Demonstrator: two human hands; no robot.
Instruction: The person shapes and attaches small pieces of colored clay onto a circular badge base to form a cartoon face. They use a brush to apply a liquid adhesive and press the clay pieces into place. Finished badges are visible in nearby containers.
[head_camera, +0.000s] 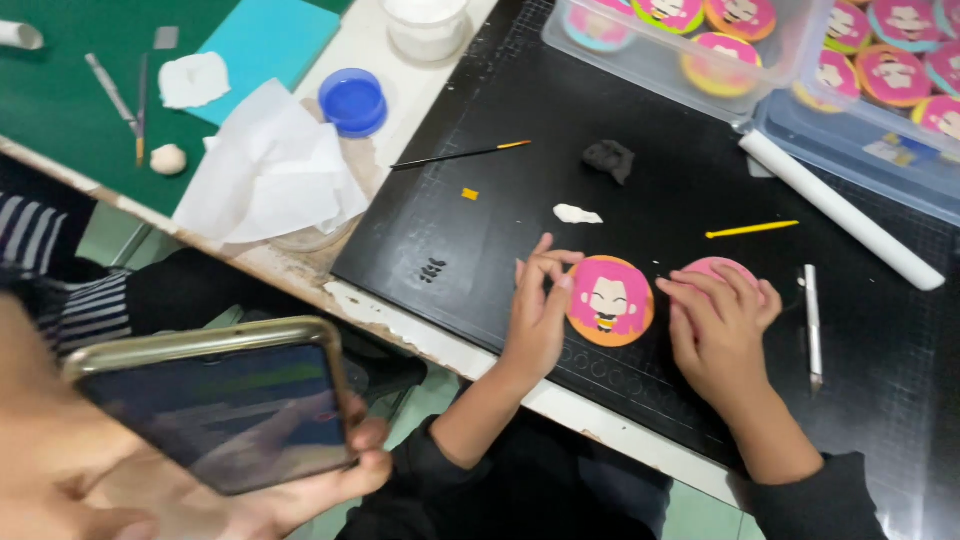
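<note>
A round disc (610, 300) with an orange rim and a pink-haired cartoon figure lies on the black cutting mat (450, 230) near the table's front edge. My left hand (538, 315) rests at the disc's left rim, with its curled fingertips touching the rim. To the right, my right hand (715, 325) lies over a plain pink disc (715, 267) and its fingers cover most of it. Both arms wear black sleeves.
A white rolling pin (840, 215), yellow stick tool (752, 229), metal knife (812, 325), black clay lump (609, 158), white clay bit (577, 214) and thin brush (460, 155) lie on the mat. Clear boxes (780, 95) hold finished discs. Another person's hand holds a phone (215, 410) at lower left.
</note>
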